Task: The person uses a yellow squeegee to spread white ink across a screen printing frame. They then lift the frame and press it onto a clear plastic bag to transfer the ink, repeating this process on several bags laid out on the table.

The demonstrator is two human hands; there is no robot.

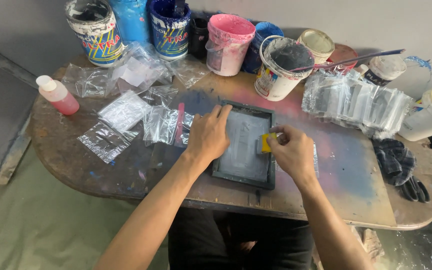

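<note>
The left hand (pixel 207 136) lay flat and open, palm down, on the left edge of a small dark-framed printing screen (pixel 245 145), its fingertips reaching onto the pale, ink-smeared mesh. The right hand (pixel 292 152) was closed around a small yellow squeegee (pixel 265 143), pinched between thumb and fingers and pressed against the mesh near the frame's right side. The screen sat on the paint-stained counter (pixel 356 170) directly between the two hands, close to the counter's near edge.

Just left of the left hand lay several clear plastic bags (pixel 126 112), spread out flat, with a red strip (pixel 179 124) resting among them. Farther left stood a small bottle of pink liquid (pixel 57 94) with a white cap. Beyond the hands, along the far edge, stood a row of paint tubs, among them a pink bucket (pixel 228 42) and a white bucket (pixel 281 67) holding dark ink, with a long stirring stick (pixel 351 59) laid across its rim. To the right of the right hand, a thick stack of clear bags (pixel 356 102) rested, and a dark checked cloth (pixel 396 157) lay beyond it toward the counter's end.
</note>
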